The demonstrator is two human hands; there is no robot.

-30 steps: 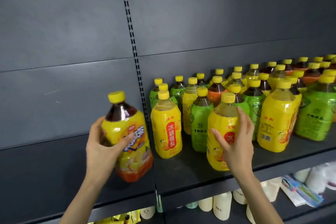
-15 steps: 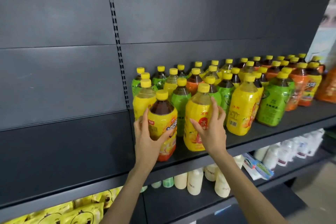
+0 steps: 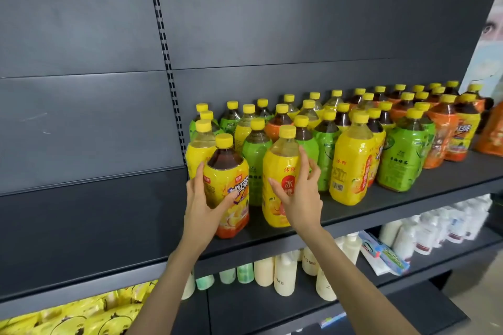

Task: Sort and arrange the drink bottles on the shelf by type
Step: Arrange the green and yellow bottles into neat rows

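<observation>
Your left hand (image 3: 200, 207) wraps the dark iced-tea bottle (image 3: 226, 179) from its left side, thumb across the front of the label and fingers behind. The grip sits at mid-body, below the shoulder, so the cap and the orange base show above and below your palm. The bottle is upright at the front edge of the shelf (image 3: 367, 212), though I cannot tell whether its base bears weight there. Your right hand (image 3: 298, 198) holds the pale pear-drink bottle (image 3: 281, 168) loosely between thumb and index finger, the other fingers curled clear of it. Keep both bottles vertical and move 1 at a time: the green-label bottle (image 3: 255, 155) stands just behind them and would likely tip if nudged. Matching dark tea seems to sit far right, so plan the carry along the front
</observation>
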